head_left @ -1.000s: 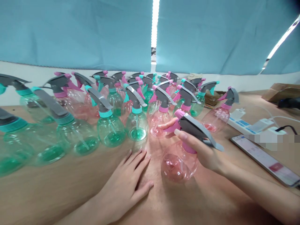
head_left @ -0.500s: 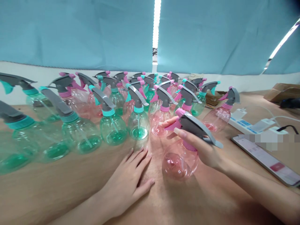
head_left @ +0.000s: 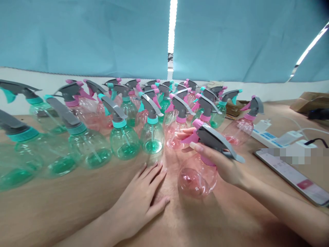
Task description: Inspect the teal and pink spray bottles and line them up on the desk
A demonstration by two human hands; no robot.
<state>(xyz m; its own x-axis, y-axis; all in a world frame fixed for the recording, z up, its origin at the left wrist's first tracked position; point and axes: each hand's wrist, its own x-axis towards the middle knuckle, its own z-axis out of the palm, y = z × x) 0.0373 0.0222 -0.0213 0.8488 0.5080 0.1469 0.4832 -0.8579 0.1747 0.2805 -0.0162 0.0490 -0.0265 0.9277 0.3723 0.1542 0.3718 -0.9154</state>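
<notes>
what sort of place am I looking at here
Perhaps a workshop or packing room, though I can't be sure: many alike trigger spray bottles crowd a table, with a power strip at right.

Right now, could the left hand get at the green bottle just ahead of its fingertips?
Probably yes: the left hand lies palm down on the table, apparently holding nothing, and nothing seems to stand between it and the green bottle.

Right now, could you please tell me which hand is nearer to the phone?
The right hand: it grips a pink spray bottle to the left of the phone. The left hand lies palm down on the table, farther left, beyond that bottle.
</notes>
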